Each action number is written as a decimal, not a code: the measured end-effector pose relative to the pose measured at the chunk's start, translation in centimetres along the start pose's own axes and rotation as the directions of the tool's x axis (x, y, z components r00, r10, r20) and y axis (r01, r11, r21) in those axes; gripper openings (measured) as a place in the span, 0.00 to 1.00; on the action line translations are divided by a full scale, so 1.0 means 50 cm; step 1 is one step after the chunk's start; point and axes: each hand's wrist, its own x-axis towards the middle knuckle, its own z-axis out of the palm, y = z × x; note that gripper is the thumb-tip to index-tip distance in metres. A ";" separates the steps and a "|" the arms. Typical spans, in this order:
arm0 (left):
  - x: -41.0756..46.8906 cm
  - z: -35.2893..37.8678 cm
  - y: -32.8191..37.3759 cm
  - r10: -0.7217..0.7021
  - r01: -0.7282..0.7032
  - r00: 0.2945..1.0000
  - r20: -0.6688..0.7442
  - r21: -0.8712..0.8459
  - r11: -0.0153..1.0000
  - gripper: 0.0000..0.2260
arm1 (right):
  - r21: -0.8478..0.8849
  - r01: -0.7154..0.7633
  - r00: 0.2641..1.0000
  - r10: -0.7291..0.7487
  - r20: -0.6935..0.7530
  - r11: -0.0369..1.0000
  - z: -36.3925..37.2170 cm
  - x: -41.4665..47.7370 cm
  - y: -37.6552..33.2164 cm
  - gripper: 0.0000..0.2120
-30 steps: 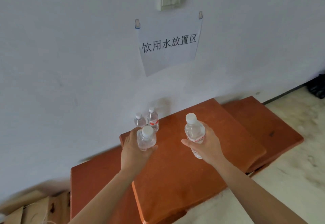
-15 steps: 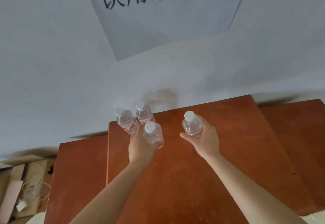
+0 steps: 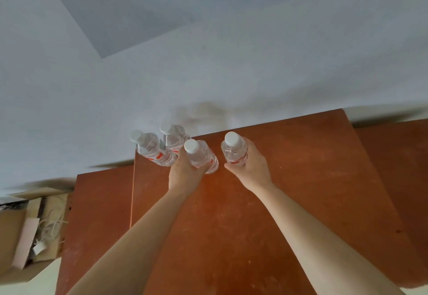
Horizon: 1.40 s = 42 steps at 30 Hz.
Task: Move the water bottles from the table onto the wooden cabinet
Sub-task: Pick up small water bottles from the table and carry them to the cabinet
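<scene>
Head view: a person's two bare forearms reached over a red-brown wooden cabinet top (image 3: 289,213) set against a pale wall (image 3: 254,74).
Left hand: the left hand (image 3: 184,174) gripped a clear plastic water bottle with a white cap (image 3: 201,155), fingers wrapped round its lower body.
Right hand: the right hand (image 3: 252,167) clasped a second clear white-capped bottle (image 3: 234,150), upright and just beside the first.
Contact: whether either held bottle's base touched the wood could not be told.
Standing bottles: a left rear bottle (image 3: 151,150) and a right rear bottle (image 3: 174,137), both clear with red labels, stood at the cabinet's back left corner by the wall, close to the left hand.
Surroundings: a white paper sheet (image 3: 162,5) hung on the wall above; an open cardboard box (image 3: 20,243) holding pale cords sat at lower left.
</scene>
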 end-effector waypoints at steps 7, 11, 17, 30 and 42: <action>-0.070 -0.099 0.057 0.168 -0.171 0.985 0.034 0.149 0.974 0.25 | -0.135 0.057 0.998 -0.054 0.026 0.989 -0.084 -0.059 -0.100 0.36; -0.126 -0.216 0.100 0.362 -0.344 0.932 -0.013 0.280 0.896 0.23 | -0.218 0.145 0.985 -0.161 -0.055 0.965 -0.145 -0.110 -0.203 0.30; -0.183 -0.423 0.154 0.642 -0.567 0.766 -0.029 0.440 0.696 0.27 | -0.477 0.214 0.919 -0.341 -0.198 0.853 -0.205 -0.245 -0.366 0.29; -0.441 -0.540 0.197 0.962 -0.931 0.235 0.139 0.316 0.182 0.28 | -0.716 -0.398 0.754 -0.241 -0.612 0.574 -0.195 -0.841 -0.428 0.33; -1.171 -0.410 0.254 0.880 -0.885 -0.465 0.092 -0.066 -0.461 0.27 | -0.279 -0.860 0.239 -0.145 -0.960 0.428 -0.175 -1.680 -0.377 0.32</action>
